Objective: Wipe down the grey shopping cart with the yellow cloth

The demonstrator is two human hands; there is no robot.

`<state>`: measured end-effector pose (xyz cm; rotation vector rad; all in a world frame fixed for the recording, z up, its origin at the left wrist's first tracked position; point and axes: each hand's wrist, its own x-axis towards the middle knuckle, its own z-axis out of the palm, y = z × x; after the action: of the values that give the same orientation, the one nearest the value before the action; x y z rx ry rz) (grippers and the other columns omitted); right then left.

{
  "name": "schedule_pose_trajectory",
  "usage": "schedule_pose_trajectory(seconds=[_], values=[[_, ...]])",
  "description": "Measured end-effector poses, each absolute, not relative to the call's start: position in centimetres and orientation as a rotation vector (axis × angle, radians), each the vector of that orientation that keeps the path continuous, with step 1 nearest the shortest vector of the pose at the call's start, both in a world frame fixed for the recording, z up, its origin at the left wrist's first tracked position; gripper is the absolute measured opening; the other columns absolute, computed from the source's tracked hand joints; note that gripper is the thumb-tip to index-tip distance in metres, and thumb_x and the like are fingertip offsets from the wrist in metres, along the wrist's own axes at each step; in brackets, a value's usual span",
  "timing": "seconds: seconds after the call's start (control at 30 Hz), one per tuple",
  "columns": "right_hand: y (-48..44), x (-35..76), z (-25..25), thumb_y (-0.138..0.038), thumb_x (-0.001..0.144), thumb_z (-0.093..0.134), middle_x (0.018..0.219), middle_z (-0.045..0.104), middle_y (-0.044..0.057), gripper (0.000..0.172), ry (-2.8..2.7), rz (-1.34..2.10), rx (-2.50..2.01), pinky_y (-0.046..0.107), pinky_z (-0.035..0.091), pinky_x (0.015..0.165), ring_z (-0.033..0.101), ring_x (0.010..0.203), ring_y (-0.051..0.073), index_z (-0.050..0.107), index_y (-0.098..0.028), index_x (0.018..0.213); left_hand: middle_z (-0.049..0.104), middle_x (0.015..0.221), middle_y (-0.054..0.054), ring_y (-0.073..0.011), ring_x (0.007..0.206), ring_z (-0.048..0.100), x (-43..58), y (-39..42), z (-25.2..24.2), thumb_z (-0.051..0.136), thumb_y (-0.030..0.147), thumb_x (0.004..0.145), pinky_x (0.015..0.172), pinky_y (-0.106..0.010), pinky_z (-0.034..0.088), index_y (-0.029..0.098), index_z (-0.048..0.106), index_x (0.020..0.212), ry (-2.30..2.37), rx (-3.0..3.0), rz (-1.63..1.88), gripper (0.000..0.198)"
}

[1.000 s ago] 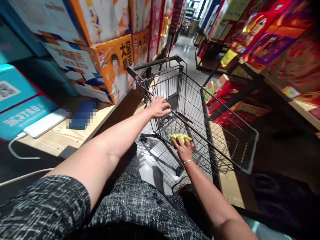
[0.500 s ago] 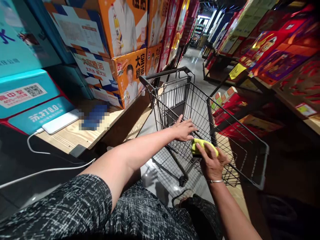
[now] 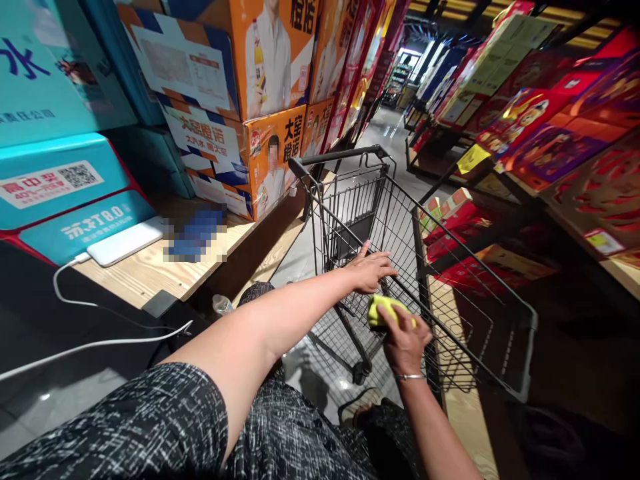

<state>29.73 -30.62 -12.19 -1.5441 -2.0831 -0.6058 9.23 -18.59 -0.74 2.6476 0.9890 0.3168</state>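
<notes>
A black wire shopping cart (image 3: pixel 345 155) stands before me on the aisle floor. My left hand (image 3: pixel 371 270) rests on its near top rail, fingers stretched out and spread. Just to the right and lower, my right hand (image 3: pixel 406 340) grips a folded yellow-green cloth (image 3: pixel 379 311) beside the cart's near wire side. Whether the cloth touches the wires I cannot tell. A bracelet circles my right wrist. Inside the basket, only bare wire and a dark panel (image 3: pixel 354 237) near the handle show.
Left, a wooden shelf (image 3: pixel 187 283) holds orange drink cartons (image 3: pixel 277 157), a teal box (image 3: pixel 107 220), a white power bank (image 3: pixel 125 241) with a cable, and a blurred-out blue item (image 3: pixel 197 235). Red gift boxes (image 3: pixel 530 113) fill the right shelves. A shoe (image 3: pixel 360 405) shows below.
My right hand has moved left and down with the cloth, along the cart's near side. My left hand stays on the rail. The view has shifted slightly.
</notes>
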Motion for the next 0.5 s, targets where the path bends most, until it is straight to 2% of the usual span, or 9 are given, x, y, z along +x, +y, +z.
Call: schedule_pose_trajectory(seconds=[0.07,0.17,0.37,0.43,0.5], values=[[-28.7,28.8,-8.7,-0.007,0.081,0.054,0.127,0.063,0.004,0.049,-1.964,-0.657,-1.473,0.041,0.035,0.089,0.047,0.112,0.027,0.072,-0.033,0.119,0.054,0.145,-0.005,-0.0234,0.155,0.017,9.1,-18.6,-0.9,0.054,0.016,0.089,0.121,-0.060,-0.018,0.023,0.054,0.140,0.985,2.653,0.347,0.052],[-27.0,28.2,-6.0,-0.007,0.079,0.055,0.128,0.064,0.005,0.049,-1.941,-0.730,-1.467,0.041,0.034,0.089,0.048,0.109,0.026,0.072,-0.031,0.119,0.055,0.143,-0.008,-0.0239,0.155,0.015,8.8,-18.5,-1.2,0.052,0.013,0.087,0.122,-0.061,-0.014,0.019,0.053,0.141,0.967,2.656,0.369,0.054],[-29.0,32.8,-6.7,-0.011,0.075,0.053,0.123,0.065,0.007,0.049,-1.989,-0.731,-1.594,0.041,0.040,0.082,0.058,0.099,0.028,0.072,-0.029,0.116,0.055,0.144,-0.005,-0.0229,0.156,0.013,9.0,-17.3,-2.2,0.051,0.006,0.079,0.122,-0.060,-0.013,0.023,0.056,0.137,0.894,2.678,0.483,0.061],[-30.7,36.2,-7.1,-0.013,0.071,0.054,0.121,0.065,0.007,0.055,-1.969,-0.678,-1.634,0.043,0.043,0.079,0.061,0.096,0.031,0.070,-0.030,0.121,0.055,0.145,-0.005,-0.0230,0.156,0.012,9.3,-16.9,-2.5,0.051,0.005,0.077,0.122,-0.060,-0.014,0.023,0.057,0.137,0.889,2.685,0.495,0.063],[-32.5,40.2,-7.4,-0.016,0.065,0.056,0.122,0.063,0.008,0.068,-1.970,-0.591,-1.666,0.046,0.043,0.076,0.062,0.097,0.035,0.064,-0.034,0.131,0.054,0.145,-0.005,-0.0239,0.156,0.011,9.7,-16.7,-2.5,0.051,0.005,0.075,0.122,-0.061,-0.014,0.022,0.056,0.138,0.883,2.686,0.485,0.065]])
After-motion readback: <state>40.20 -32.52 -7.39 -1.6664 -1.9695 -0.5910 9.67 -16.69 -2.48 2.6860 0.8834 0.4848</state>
